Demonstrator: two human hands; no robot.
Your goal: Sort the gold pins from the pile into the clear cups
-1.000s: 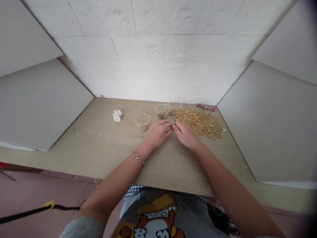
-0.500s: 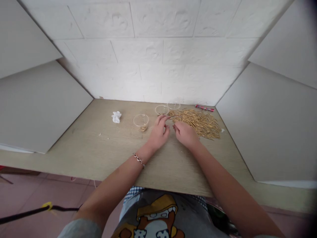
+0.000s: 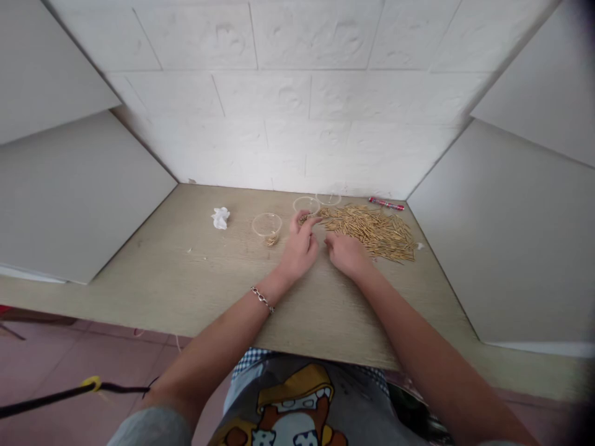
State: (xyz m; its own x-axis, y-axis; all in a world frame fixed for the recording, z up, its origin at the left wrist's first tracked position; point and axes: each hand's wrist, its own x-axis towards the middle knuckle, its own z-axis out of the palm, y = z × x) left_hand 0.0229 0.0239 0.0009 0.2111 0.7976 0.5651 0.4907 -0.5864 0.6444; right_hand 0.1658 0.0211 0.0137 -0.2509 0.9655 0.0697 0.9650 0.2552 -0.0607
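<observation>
My left hand point(image 3: 300, 248) rests over the table with its fingers apart, just in front of a clear round container point(image 3: 306, 205). My right hand point(image 3: 348, 253) is closed beside it, at the near left edge of a pile of thin golden sticks point(image 3: 372, 230); whatever its fingertips hold is too small to make out. Left of my left hand stands another clear round container point(image 3: 266, 224) with small golden pieces point(image 3: 271, 240) at its near side. A third clear container point(image 3: 328, 198) is by the wall.
A crumpled white tissue point(image 3: 220, 217) lies on the left of the wooden table point(image 3: 162, 266). At the back right is a red tube-like wrapper point(image 3: 386, 204). Grey panels point(image 3: 83, 198) flank both sides, and a white brick-patterned wall point(image 3: 288, 93) closes the back.
The fingers of my left hand have shifted and spread, with the index finger reaching toward the pile. My right hand stays closed in nearly the same place. The view has moved slightly.
</observation>
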